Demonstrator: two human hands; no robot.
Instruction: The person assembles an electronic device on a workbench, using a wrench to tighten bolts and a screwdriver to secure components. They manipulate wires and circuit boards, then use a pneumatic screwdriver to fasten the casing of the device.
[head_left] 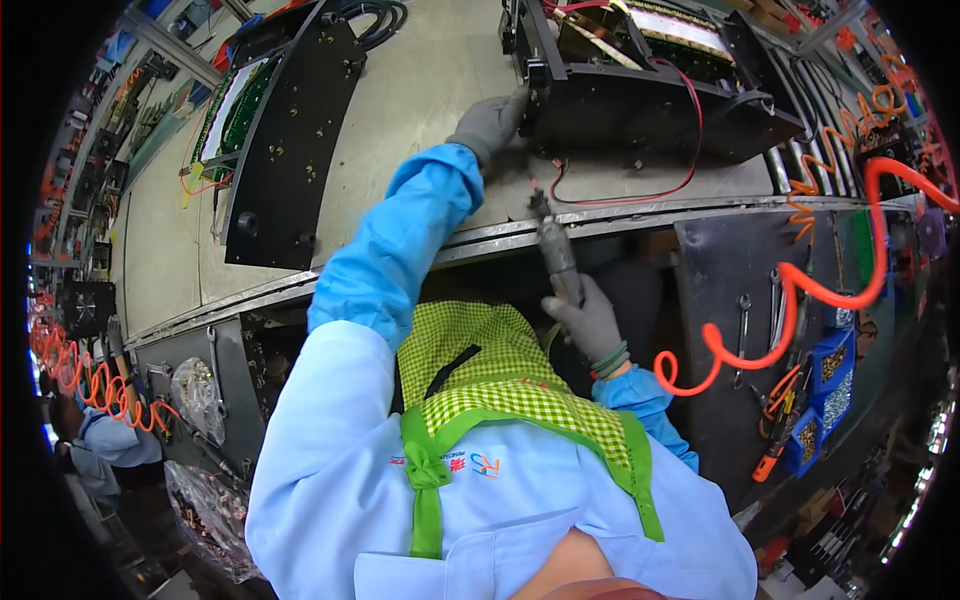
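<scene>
My left hand [490, 125], in a grey glove, reaches up to the near left corner of a black metal case [660, 108]. Its fingers look curled against the case's edge, partly hidden there. A green circuit board [690, 45] shows inside this case. Below the corner, my right hand [592, 318], also gloved in grey, is wrapped round a grey power screwdriver [560, 255]. The tool points up toward the case, apart from it, with its dark tip blurred. A thin red and black cable [620, 200] loops out of the case onto the bench.
To the left stands a second black case [295, 140] on the bench [430, 60]. An orange coiled hose [790, 285] crosses on the right. Below it, a dark panel [715, 330] holds wrenches [743, 335] beside blue bins [830, 360] of small hardware.
</scene>
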